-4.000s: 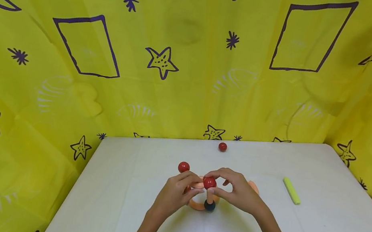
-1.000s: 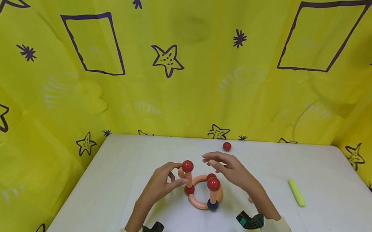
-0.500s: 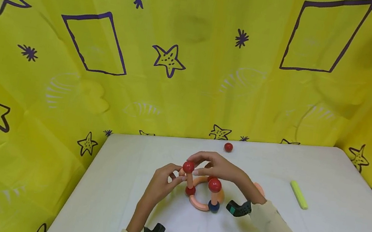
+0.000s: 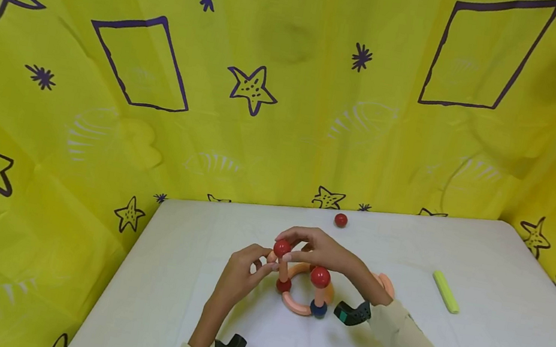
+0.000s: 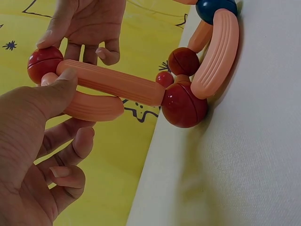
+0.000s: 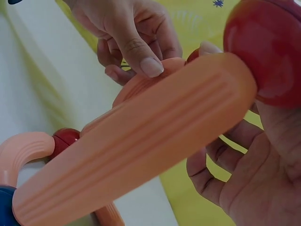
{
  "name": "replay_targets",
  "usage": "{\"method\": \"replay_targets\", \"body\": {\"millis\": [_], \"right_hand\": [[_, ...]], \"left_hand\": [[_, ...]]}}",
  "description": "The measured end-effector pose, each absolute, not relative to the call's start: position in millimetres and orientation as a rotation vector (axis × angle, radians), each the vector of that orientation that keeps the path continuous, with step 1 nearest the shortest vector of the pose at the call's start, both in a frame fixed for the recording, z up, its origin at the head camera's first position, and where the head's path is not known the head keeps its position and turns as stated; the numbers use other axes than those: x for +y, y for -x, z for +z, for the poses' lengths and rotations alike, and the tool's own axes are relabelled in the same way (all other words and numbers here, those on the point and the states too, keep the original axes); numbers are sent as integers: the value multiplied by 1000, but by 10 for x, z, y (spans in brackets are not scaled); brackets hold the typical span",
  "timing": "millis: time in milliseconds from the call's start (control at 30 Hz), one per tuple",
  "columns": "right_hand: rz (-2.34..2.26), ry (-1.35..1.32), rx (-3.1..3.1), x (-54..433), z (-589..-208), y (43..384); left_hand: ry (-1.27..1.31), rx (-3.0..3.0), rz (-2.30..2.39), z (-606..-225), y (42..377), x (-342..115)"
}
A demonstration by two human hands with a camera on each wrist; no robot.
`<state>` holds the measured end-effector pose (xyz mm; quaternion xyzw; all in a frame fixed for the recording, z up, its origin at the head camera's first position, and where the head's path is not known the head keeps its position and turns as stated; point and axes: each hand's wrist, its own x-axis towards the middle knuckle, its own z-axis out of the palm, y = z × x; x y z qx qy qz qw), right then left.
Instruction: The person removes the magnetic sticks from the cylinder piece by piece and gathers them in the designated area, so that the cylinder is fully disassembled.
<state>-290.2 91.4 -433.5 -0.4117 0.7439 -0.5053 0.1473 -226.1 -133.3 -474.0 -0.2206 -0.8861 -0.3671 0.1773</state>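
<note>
A magnetic rod-and-ball figure stands on the white table. Its base ring has curved peach rods, red balls and a dark blue ball. Two straight rods rise from it, each topped by a red ball. My right hand pinches the top ball of the left upright rod between thumb and fingers. With thumb and fingertips, my left hand pinches a short curved rod, its end against that ball. The other top ball stands untouched below my right wrist.
A loose red ball lies near the table's back edge. To the right is a yellow-green stick. A peach piece shows partly behind my right forearm. A yellow patterned curtain encloses the back and sides.
Both hands were at the right-hand top ball earlier. They have since moved left; my right hand, raised and loose a second ago, has come down onto the left top ball.
</note>
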Motion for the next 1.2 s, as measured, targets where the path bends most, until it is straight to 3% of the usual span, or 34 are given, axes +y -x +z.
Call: {"method": "replay_targets", "body": {"millis": [500, 1200], "right_hand": [[-1490, 1161, 2100, 934, -4352, 2910], [-1508, 1119, 2031, 945, -4373, 2918]], "left_hand": [[686, -2524, -915, -4710, 2260, -1417], [173, -2884, -1309, -4817, 2324, -1992]]}}
